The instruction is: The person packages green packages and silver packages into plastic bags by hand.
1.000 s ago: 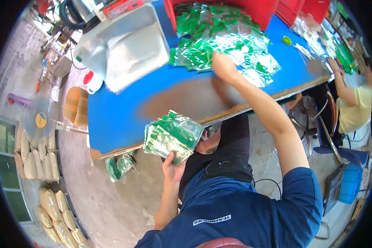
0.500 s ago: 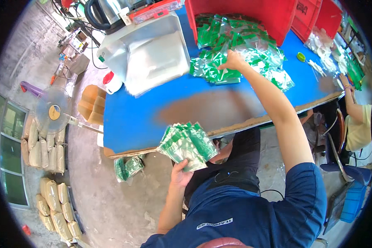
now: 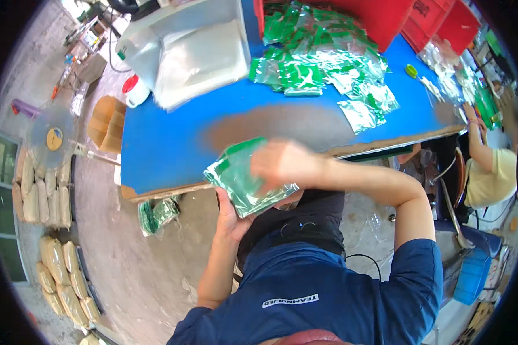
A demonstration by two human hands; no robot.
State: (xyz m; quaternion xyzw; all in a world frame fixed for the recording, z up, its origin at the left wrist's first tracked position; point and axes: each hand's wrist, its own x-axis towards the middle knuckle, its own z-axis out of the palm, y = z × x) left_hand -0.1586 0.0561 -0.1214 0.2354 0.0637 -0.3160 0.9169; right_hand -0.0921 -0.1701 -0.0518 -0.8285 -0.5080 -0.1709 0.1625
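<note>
We see a blue surface [image 3: 161, 149] with a brown edge. Our left hand [image 3: 233, 221] is clamped on a stack of green and clear bags [image 3: 233, 181], near the front edge of the surface. Our right hand [image 3: 288, 164] is over the stack, but it is blurry, so we cannot tell if its fingers are apart or together.

A big pile of shiny green bags [image 3: 305, 52] spreads out on the surface by a red box [image 3: 380, 23]. To the left, clear sheets [image 3: 201, 60] lie in a tray [image 3: 141, 52], near a red and white jug [image 3: 135, 92].

Around us, we see a fan [image 3: 53, 138], fat tan sacks [image 3: 66, 282], a gray floor [image 3: 149, 270] and a person in a yellow shirt [image 3: 492, 178].
</note>
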